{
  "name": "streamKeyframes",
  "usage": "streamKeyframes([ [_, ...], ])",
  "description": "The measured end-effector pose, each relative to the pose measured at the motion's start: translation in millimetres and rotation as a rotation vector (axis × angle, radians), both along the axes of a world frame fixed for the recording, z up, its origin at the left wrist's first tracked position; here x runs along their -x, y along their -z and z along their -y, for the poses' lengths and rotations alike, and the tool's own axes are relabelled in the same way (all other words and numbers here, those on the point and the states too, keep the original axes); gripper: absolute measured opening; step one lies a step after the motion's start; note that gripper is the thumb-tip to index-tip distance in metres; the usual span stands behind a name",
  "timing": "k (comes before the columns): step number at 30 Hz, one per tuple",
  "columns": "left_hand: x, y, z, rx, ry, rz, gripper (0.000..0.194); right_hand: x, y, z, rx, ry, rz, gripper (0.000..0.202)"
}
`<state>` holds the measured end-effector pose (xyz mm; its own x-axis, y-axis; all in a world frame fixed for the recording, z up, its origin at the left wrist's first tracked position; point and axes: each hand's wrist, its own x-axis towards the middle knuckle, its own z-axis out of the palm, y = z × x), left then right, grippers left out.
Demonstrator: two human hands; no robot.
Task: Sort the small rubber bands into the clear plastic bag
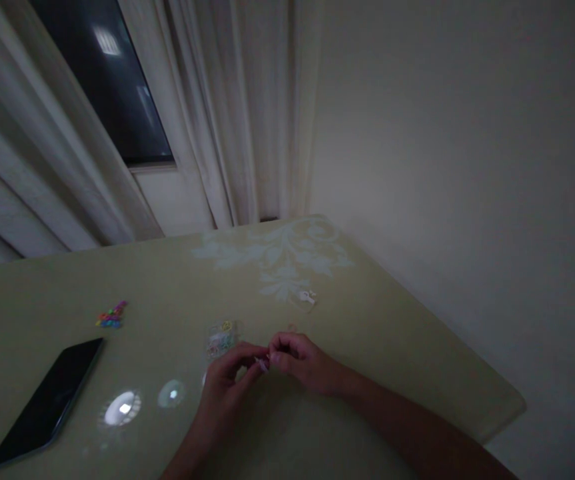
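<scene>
My left hand (230,380) is closed in a pinch on a small pale piece (262,364), too small to name. Right beside it, my right hand (307,362) has its fingers pressed together, and the fingertips of both hands meet. What the right fingertips grip is too small to make out. Just behind my left hand lies a clear case (221,338) with small coloured pieces in it. A small white item (308,297) rests farther back on the table, and a faint pinkish loop (292,327) lies just beyond my right hand.
A black tablet or phone (47,402) lies at the left of the pale green table (167,287). Behind it is a small pile of colourful pieces (112,315). Curtains (247,113) hang beyond the back edge, and a wall (442,167) borders the right side.
</scene>
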<state>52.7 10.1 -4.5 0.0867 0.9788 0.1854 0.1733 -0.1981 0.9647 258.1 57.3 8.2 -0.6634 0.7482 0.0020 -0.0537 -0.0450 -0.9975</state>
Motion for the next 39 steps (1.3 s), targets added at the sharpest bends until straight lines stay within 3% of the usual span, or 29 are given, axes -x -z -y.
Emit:
streamKeyframes([
  [14, -0.3, -2.7, -0.9, -0.132, -0.041, 0.012, 0.016, 1.7, 1.8, -1.6, -0.001, 0.045, 0.022, 0.046],
  [17, -1.5, -3.2, -0.9, -0.093, -0.094, 0.025, 0.020, -8.1, 1.0, -16.9, -0.135, 0.187, 0.120, 0.039],
  [21, -2.5, -2.9, -0.6, -0.033, -0.121, 0.012, 0.024, -28.8, 4.2, -41.7, -0.455, 0.408, 0.412, 0.015],
  [25, -3.1, -3.8, 0.0, -0.061, -0.128, 0.012, 0.022, -39.1, 7.0, -49.2, -0.597, 0.328, 0.680, 0.005],
  [29, -3.4, -5.5, -0.1, -0.069, -0.133, 0.041, 0.020, -34.7, 9.3, -44.4, -0.656, 0.208, 0.787, 0.004],
  [34, -2.7, -4.5, -0.7, -0.072, -0.128, 0.052, 0.016, -29.9, 5.9, -39.1, -0.754, 0.152, 0.955, 0.008],
  [37, -1.4, -2.6, -0.6, -0.059, -0.101, 0.044, 0.013, -30.9, -1.2, -35.4, -0.777, 0.090, 0.984, 0.004],
  [39, -0.4, -1.6, -0.5, -0.053, -0.088, 0.017, 0.011, -30.3, -5.0, -31.5, -0.744, 0.066, 0.887, 0.002],
])
